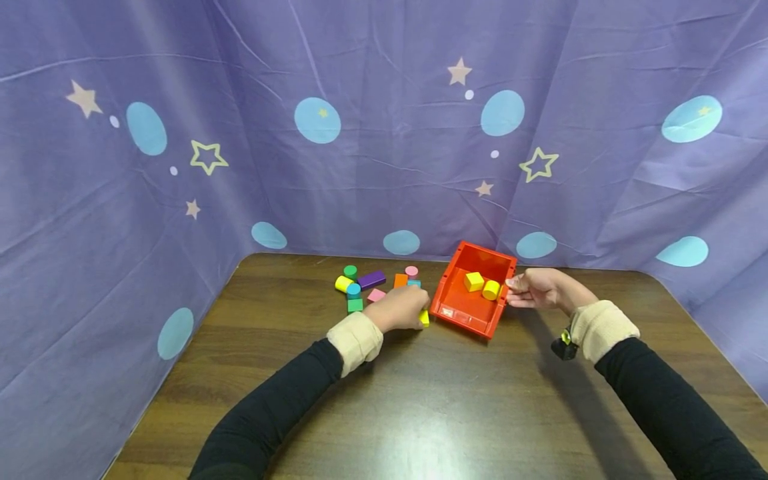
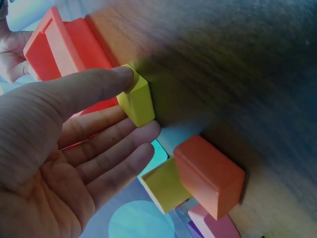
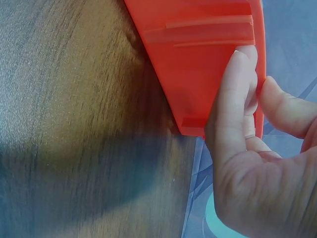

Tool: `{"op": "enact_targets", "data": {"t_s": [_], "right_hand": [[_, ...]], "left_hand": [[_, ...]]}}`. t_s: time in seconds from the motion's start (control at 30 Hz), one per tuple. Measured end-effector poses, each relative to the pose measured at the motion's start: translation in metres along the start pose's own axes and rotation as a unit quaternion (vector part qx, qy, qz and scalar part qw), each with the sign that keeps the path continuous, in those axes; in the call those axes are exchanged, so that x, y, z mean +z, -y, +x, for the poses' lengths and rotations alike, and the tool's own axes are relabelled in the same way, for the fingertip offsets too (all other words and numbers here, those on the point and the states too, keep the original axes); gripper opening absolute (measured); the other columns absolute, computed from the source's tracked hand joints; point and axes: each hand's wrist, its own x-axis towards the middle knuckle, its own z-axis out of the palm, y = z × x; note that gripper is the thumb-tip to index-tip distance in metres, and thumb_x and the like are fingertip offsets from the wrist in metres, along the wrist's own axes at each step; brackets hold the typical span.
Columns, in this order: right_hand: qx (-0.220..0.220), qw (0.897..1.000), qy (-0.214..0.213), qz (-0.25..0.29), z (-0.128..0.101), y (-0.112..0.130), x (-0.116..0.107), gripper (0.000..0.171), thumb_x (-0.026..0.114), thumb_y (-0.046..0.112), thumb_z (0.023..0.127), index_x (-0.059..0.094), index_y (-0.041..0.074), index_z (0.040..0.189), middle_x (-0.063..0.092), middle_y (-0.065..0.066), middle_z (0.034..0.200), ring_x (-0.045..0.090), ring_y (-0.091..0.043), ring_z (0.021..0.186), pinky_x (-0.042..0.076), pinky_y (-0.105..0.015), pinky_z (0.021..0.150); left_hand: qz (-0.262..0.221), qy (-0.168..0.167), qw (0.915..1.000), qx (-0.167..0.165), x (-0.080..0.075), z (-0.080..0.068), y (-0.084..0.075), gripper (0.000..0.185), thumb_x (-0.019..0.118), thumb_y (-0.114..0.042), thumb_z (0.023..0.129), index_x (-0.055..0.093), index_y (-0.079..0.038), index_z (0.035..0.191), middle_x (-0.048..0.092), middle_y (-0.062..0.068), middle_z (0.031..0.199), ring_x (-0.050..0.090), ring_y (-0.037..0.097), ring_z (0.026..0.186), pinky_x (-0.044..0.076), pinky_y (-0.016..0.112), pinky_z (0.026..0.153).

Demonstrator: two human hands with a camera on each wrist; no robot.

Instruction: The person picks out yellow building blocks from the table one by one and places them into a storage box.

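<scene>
My left hand (image 1: 401,309) pinches a yellow block (image 2: 140,101) between thumb and fingers, just left of a red plastic bin (image 1: 462,316). In the left wrist view the thumb lies on the block's top and the fingertips reach its far side. My right hand (image 1: 542,289) grips the bin's right wall, thumb at the rim and fingers against the outer side, as the right wrist view shows. Inside the bin lie a yellow cube (image 1: 473,281) and a yellow cylinder (image 1: 491,290). The left hand partly hides the blocks behind it in the head view.
Left of the bin sit an orange block (image 2: 210,176), a purple block (image 1: 372,279), a pink cylinder (image 1: 411,272), a green block (image 1: 355,305), a yellow cylinder (image 1: 344,284) and several other blocks. A purple curtain (image 1: 360,180) hangs behind the wooden table (image 1: 480,413).
</scene>
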Motion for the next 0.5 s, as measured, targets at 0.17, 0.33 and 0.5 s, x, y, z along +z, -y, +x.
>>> {"op": "enact_targets", "data": {"t_s": [0.17, 0.33, 0.5], "right_hand": [[-0.001, 1.0, -0.002, -0.013, 0.0005, -0.0005, 0.001, 0.029, 0.04, 0.006, 0.107, 0.061, 0.014, 0.088, 0.066, 0.003, 0.079, 0.069, -0.006, 0.074, 0.058, -0.022, 0.08], [-0.001, 1.0, 0.001, -0.017, 0.0013, -0.0007, 0.0012, 0.028, 0.041, 0.007, 0.108, 0.061, 0.014, 0.088, 0.067, 0.003, 0.079, 0.07, -0.006, 0.075, 0.058, -0.022, 0.082], [0.001, 1.0, 0.001, -0.014, 0.0007, 0.0001, 0.0025, 0.029, 0.04, 0.007, 0.107, 0.06, 0.014, 0.087, 0.068, 0.004, 0.078, 0.07, -0.006, 0.074, 0.058, -0.022, 0.081]], "left_hand": [[0.007, -0.011, 0.9999, 0.01, 0.0015, -0.0009, 0.0004, 0.027, 0.084, -0.015, 0.08, 0.059, -0.013, 0.07, 0.046, -0.005, 0.064, 0.044, 0.012, 0.061, 0.035, 0.022, 0.054], [0.012, -0.015, 0.9996, 0.019, 0.0017, -0.0015, 0.0015, 0.029, 0.084, -0.014, 0.078, 0.057, -0.013, 0.067, 0.043, -0.005, 0.062, 0.042, 0.011, 0.061, 0.033, 0.022, 0.054], [0.015, -0.01, 0.9997, 0.016, 0.0018, -0.0013, 0.0033, 0.023, 0.084, -0.015, 0.079, 0.063, -0.011, 0.071, 0.047, -0.005, 0.063, 0.045, 0.012, 0.062, 0.035, 0.022, 0.055]]}}
